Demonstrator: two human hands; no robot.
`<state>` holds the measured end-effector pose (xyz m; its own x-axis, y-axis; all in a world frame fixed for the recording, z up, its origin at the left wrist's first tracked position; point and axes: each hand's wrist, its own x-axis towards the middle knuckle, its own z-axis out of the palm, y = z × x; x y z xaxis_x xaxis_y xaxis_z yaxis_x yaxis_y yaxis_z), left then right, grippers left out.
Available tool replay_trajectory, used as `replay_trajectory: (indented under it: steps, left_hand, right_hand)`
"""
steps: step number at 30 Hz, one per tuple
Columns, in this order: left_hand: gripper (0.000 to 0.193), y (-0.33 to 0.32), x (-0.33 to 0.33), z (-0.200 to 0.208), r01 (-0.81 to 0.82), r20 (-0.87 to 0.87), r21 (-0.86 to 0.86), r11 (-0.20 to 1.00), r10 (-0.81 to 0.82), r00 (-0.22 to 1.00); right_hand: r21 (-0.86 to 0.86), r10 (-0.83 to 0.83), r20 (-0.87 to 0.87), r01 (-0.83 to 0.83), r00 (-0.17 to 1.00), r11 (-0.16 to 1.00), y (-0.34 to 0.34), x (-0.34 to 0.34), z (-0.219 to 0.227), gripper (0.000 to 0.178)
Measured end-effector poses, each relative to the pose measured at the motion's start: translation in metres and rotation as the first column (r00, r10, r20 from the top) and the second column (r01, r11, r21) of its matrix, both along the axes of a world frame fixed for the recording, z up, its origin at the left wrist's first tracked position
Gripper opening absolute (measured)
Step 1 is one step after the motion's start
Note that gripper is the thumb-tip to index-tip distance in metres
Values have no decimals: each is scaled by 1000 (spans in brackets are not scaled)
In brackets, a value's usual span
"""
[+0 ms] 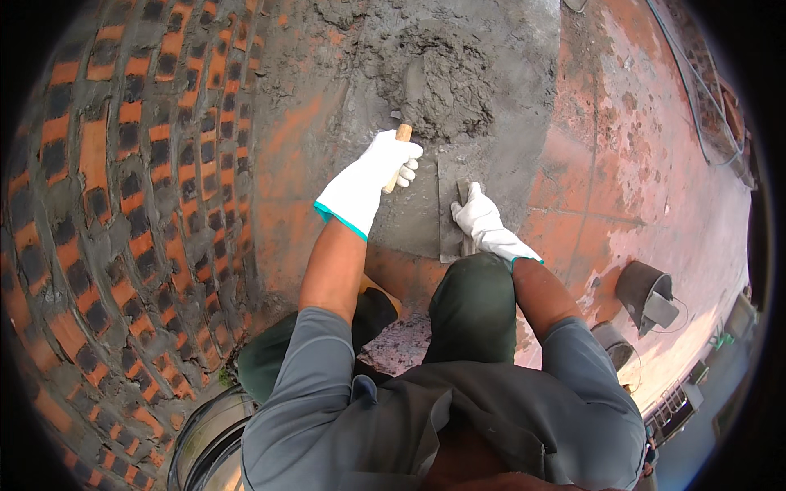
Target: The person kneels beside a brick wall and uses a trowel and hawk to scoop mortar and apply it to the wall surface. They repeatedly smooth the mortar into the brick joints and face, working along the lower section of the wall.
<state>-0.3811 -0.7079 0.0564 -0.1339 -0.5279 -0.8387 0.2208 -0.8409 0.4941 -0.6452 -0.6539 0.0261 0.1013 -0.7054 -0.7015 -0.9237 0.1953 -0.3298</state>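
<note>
My left hand (381, 168), in a white glove with a teal cuff, is closed round a wooden handle (404, 132) of a tool whose head I cannot make out. My right hand (483, 219), gloved the same way, grips the handle of a flat rectangular float (448, 176) smeared with grey mortar. The float lies low over the mortar-covered surface, close to my knee. Just beyond both hands is a rough heap of wet grey mortar (446, 86).
A brick wall (135, 196) with grey mortar joints rises at the left. Reddish floor (606, 155) stretches to the right, with a dark bucket (634, 286) and a second bucket (610, 340) nearer me. A thin hose (696, 106) lies far right; black coiled hose (192, 434) is lower left.
</note>
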Motion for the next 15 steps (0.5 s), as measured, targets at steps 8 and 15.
replay_trajectory:
  steps: [8,15]
  left_hand:
    - [22,0,13,35,40,-27,-26,999,-41,999]
    - [24,12,25,110,50,20,-82,995,-48,999]
  right_hand:
    - [84,-82,-29,84,996,993,-2,6,5,55]
    - [83,-205,-41,208,978,975,0,13,0,57]
